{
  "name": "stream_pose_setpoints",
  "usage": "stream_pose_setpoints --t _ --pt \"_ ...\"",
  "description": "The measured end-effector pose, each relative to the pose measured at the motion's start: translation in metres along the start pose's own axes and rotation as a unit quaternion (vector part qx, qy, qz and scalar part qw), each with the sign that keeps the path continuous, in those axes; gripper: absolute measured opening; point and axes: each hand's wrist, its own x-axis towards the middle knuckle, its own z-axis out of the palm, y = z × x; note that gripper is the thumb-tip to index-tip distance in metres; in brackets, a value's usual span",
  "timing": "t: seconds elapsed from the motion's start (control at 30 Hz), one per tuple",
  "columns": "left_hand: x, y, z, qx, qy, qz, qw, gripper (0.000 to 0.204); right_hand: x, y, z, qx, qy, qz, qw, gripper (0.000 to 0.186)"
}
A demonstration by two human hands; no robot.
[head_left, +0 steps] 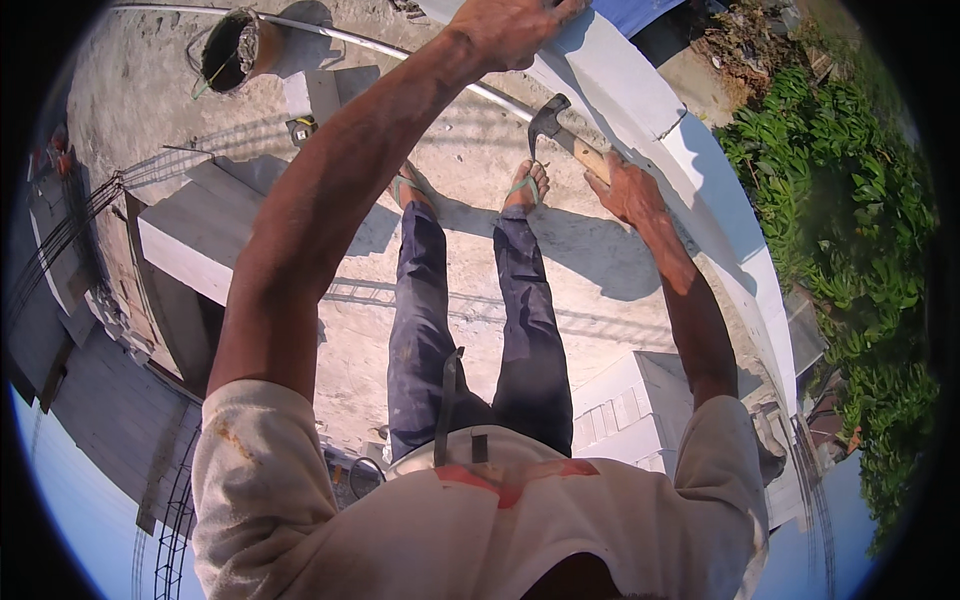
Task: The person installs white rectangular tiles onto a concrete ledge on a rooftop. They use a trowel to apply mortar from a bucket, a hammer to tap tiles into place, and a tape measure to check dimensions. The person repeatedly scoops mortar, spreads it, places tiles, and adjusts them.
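My right hand (632, 190) is wrapped round the wooden handle of a hammer (588, 153), whose dark, curved head points away to the left above the floor, near my right foot. At the top of the view my left hand (508, 32) reaches to the low wall of pale blocks (640, 95). Its fingers look stretched out along the wall's top, partly cut off by the picture's edge, and I see nothing held in them.
A bucket (268, 45) with grey residue stands far left, near a tape measure (300, 130). Pale blocks (190, 235) lie left, and more blocks (630, 405) are stacked near right. A long pipe (400, 52) crosses the floor. Leafy plants (830, 200) grow beyond the wall.
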Motion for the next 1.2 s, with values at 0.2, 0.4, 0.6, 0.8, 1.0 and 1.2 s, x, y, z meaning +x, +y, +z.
stream_pose_setpoints --t 0.2,0.4,0.6,0.8,1.0,1.2 --pt "-0.004 0.004 0.024 -0.140 0.070 -0.026 0.987 0.079 0.001 -0.006 0.005 0.045 0.030 0.022 0.998 0.056" --pt "0.004 0.018 -0.023 -0.160 0.062 -0.059 0.983 0.076 -0.008 -0.008 -0.013 0.028 0.007 0.026 0.999 0.057" --pt "0.005 0.019 -0.033 -0.152 0.055 -0.074 0.984 0.076 -0.006 -0.018 -0.018 -0.005 -0.010 -0.007 1.000 0.049" --pt "0.009 0.019 -0.037 -0.152 0.058 -0.083 0.983 0.076 -0.006 -0.014 -0.010 -0.004 0.037 -0.019 0.999 0.046" --pt "0.011 0.020 -0.040 -0.148 0.059 -0.089 0.983 0.076 0.000 -0.012 -0.002 0.015 0.047 -0.013 0.999 0.050" --pt "0.012 0.021 -0.043 -0.149 0.061 -0.098 0.982 0.077 -0.002 -0.018 -0.012 0.007 0.041 -0.011 0.999 0.051"
